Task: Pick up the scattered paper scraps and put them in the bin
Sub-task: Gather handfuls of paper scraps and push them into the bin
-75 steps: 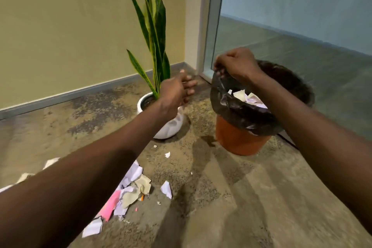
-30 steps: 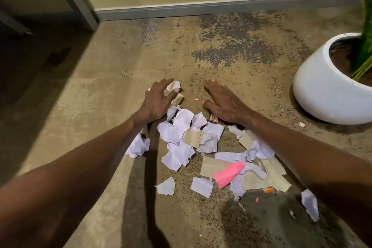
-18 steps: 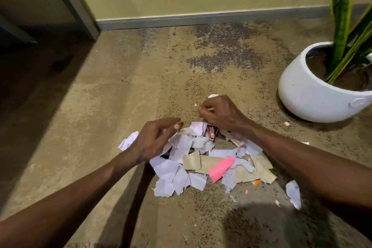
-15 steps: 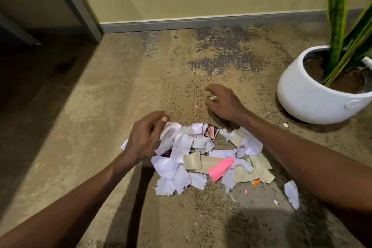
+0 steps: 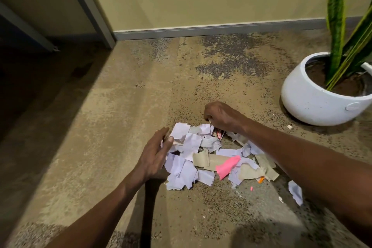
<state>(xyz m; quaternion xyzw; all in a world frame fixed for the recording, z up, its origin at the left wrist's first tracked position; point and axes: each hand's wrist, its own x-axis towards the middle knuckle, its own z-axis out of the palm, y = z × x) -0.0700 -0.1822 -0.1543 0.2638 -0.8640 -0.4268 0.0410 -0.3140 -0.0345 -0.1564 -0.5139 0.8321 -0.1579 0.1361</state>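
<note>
Head view, left to right: a dark doorway and its grey frame (image 5: 88, 6) stand at the far left, clear of the work, and bare floor (image 5: 120, 106) runs from there to the scraps. The left hand (image 5: 156, 154) is set edge-on against the left side of the paper scraps (image 5: 203, 157), fingers loosely spread and touching the white pieces; it grips nothing that can be seen and seems placed as a wall to herd the pile inward. The pile lies on the floor between the two hands, mostly white and tan pieces with one pink scrap (image 5: 227, 166) near its middle, bunched so that it can be lifted in one scoop. The right hand (image 5: 221, 116) sits at the pile's far edge, curled narrow with the fingers tucked under, apparently pinching a small piece, though that piece is hidden. A stray white scrap (image 5: 295, 192) lies apart by the right forearm and will likely need its own reach. The white plant pot (image 5: 314, 100) stands well to the right. The bin is out of view.
</note>
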